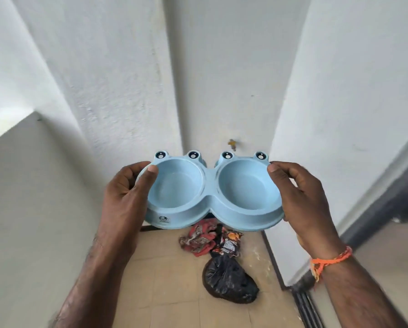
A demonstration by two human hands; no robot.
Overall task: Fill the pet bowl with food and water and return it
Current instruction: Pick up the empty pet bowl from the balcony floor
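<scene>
A light blue double pet bowl (pixel 210 204) with frog eyes on its far rim is held level in the air in front of me. Both round compartments look bare, with no food or water in them. My left hand (pixel 127 192) grips the bowl's left end, thumb over the rim. My right hand (pixel 302 197) grips the right end the same way; an orange thread band sits on that wrist.
Below the bowl, on beige floor tiles (pixel 165 280), lie a black plastic bag (pixel 229 280), a dark snack wrapper (pixel 229 243) and a red crumpled wrapper (pixel 198 240). White walls close in on the left, ahead and right. A small tap (pixel 232 144) sticks out of the far wall. A dark sliding-door track (pixel 309 306) runs at the right.
</scene>
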